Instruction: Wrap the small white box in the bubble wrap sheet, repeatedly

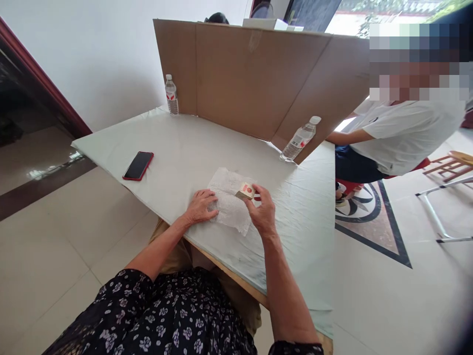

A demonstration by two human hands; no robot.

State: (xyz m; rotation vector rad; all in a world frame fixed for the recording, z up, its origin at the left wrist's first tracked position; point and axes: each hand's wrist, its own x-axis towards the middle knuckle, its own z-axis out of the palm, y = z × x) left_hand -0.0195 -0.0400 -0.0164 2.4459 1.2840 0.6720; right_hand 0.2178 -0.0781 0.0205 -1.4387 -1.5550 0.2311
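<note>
A sheet of bubble wrap (232, 214) lies flat on the pale-covered table, close to its front edge. My left hand (201, 206) rests on the left side of the sheet, fingers stretched out and holding nothing. Between the thumb and fingers of my right hand (263, 209) is a small cream box (245, 190) with red print on its upper face. The box is over the sheet's right part; whether it touches the wrap I cannot tell.
A phone (138, 165) in a red case lies at left. A cardboard screen (240, 81) stands behind, with water bottles (171, 96) (301, 140) against it. Beyond the table's right side sits a person in a white shirt (402, 133). Stools (453, 160) stand farther right.
</note>
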